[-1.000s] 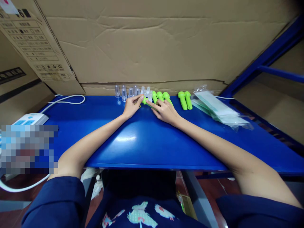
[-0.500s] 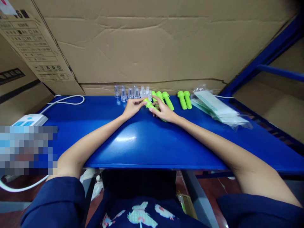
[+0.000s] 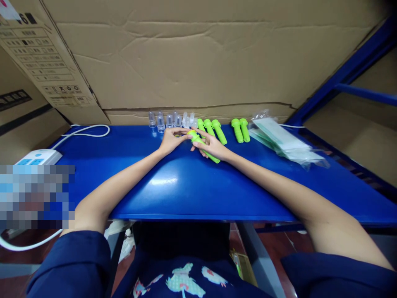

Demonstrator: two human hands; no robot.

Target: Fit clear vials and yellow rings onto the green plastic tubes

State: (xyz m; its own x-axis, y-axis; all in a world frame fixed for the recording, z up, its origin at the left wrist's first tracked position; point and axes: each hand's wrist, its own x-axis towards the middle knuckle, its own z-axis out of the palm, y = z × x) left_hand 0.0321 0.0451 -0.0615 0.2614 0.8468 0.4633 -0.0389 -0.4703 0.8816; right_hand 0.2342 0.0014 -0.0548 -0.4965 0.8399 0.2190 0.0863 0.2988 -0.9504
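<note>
A bright green, torch-shaped plastic handle (image 3: pixel 213 157) lies slantwise between my hands above the blue table, its wider yellowish head up and to the left. My right hand (image 3: pixel 214 147) is closed around its body. With thumb and fingertips, my left hand (image 3: pixel 171 140) pinches the head end. A bit of yellow-green shows beneath the left fingers, too small to make out. Just behind my hands stand several clear plastic domed caps (image 3: pixel 160 123) and smaller whitish translucent pieces (image 3: pixel 185 118). Three more green handles (image 3: pixel 219 131) lie behind my right hand.
Two further green handles (image 3: pixel 237 130) lie to the right, beside clear plastic bags with flat white-green contents (image 3: pixel 279 136). A white power strip (image 3: pixel 39 156) with a cable sits at left. Cardboard (image 3: pixel 186 62) walls the back of the blue table (image 3: pixel 192 190); a blue frame (image 3: pixel 338 78) rises at right.
The green handle has tilted and shifted slightly, its lower end showing more below my right hand. My left fingers now reach further over its head. My right fingers have curled lower.
</note>
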